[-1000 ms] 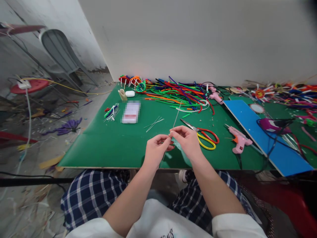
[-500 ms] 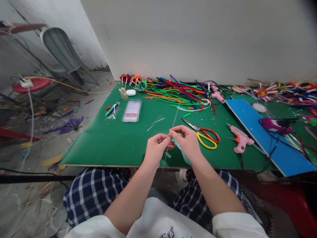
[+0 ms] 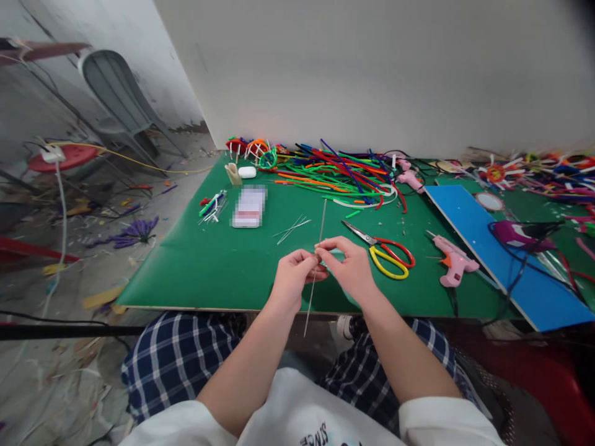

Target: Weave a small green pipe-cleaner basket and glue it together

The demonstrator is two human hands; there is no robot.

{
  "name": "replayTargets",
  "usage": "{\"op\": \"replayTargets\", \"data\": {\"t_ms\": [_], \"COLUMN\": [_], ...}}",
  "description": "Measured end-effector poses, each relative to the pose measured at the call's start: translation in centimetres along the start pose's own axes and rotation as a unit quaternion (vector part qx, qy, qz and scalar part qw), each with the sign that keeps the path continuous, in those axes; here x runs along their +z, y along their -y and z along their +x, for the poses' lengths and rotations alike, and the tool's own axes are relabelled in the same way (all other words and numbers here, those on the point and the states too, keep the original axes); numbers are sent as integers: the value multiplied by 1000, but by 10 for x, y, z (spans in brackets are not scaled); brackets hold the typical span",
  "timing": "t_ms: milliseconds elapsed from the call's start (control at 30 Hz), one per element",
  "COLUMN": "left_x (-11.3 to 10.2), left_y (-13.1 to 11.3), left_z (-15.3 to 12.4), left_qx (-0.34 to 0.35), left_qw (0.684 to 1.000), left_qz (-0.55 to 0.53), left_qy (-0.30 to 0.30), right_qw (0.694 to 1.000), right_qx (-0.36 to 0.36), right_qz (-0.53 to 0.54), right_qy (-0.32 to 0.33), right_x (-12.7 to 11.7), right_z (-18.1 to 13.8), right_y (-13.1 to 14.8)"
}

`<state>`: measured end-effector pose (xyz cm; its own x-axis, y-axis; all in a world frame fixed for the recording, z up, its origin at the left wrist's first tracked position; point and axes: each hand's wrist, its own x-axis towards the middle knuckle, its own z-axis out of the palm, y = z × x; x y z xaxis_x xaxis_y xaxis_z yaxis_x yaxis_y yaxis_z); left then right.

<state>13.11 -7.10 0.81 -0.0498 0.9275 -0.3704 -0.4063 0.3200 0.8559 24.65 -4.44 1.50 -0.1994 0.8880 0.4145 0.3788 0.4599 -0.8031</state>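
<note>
My left hand (image 3: pixel 292 279) and my right hand (image 3: pixel 349 267) meet over the front of the green table (image 3: pixel 218 272), fingertips pinched together on a long thin wire (image 3: pixel 323 217). The wire stands out above the fingers and runs down below them past the table edge. Something pale teal and see-through shows beneath my right hand; what it is stays unclear. Just right of my hands lie scissors (image 3: pixel 390 259) with red and yellow handles, blades spread. Several loose thin wires (image 3: pixel 292 229) cross each other on the table beyond my left hand.
Pipe cleaners (image 3: pixel 334 170) in many colours heap along the wall. A pink glue gun (image 3: pixel 455 260) and a blue board (image 3: pixel 493 254) lie to the right. On the left are a blurred-out flat object (image 3: pixel 249 206), a white case (image 3: pixel 246 172) and a small bundle (image 3: pixel 214 205).
The wire has turned more upright and slid down, its lower end reaching further below the table edge. Both hands stay pinched at nearly the same place.
</note>
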Motion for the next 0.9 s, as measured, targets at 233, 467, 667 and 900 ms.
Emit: {"op": "replayTargets", "data": {"t_ms": [233, 467, 667, 900], "left_x": [-5, -6, -8, -11], "left_y": [1, 4, 1, -5], "left_z": [3, 2, 0, -3], "left_qx": [-44, -37, -34, -30], "left_qw": [998, 997, 995, 994], "left_qz": [-42, -56, -82, -70], "left_qy": [21, 27, 47, 83], "right_qw": [991, 977, 956, 943], "right_qx": [-117, -175, -231, -273], "right_qz": [-57, -94, -164, -175], "right_qy": [29, 72, 71, 67], "right_x": [-1, -3, -4, -10], "right_z": [1, 0, -2, -5], "right_y": [-5, -5, 3, 12]}}
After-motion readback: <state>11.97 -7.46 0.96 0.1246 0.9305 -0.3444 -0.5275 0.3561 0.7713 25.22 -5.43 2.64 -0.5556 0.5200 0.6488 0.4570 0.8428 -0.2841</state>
